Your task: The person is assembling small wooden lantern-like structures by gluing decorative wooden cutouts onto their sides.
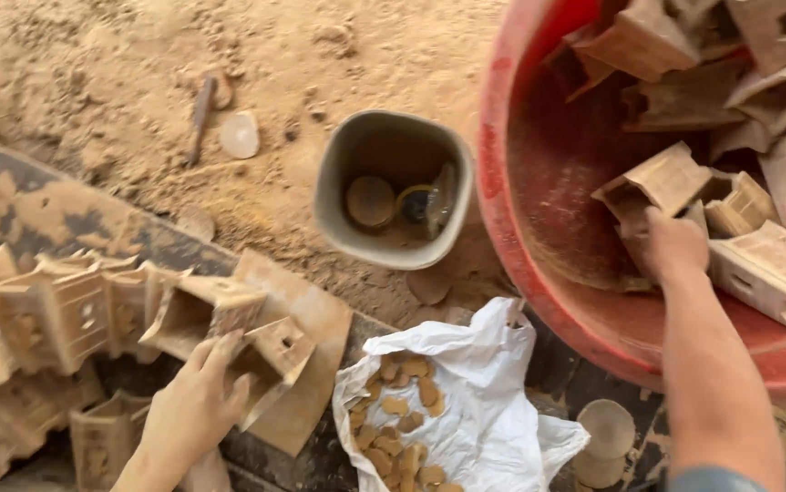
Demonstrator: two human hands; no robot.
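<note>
My left hand (190, 407) rests at the lower left on a hollow clay piece (276, 353), its fingers on the piece's side, among a row of similar clay pieces (56, 305) laid on a dark board. My right hand (673, 246) reaches into a big red tub (539, 173) at the right and closes on a clay piece (662, 187) there. Several more clay pieces (775, 264) are piled in the tub.
A small grey square pot (393, 187) with round bits inside stands on the sandy ground in the middle. A white plastic bag (475, 392) holds several small flat clay bits. A clay disc (604, 428) lies at the lower right. A stick and shard (220, 118) lie on the sand.
</note>
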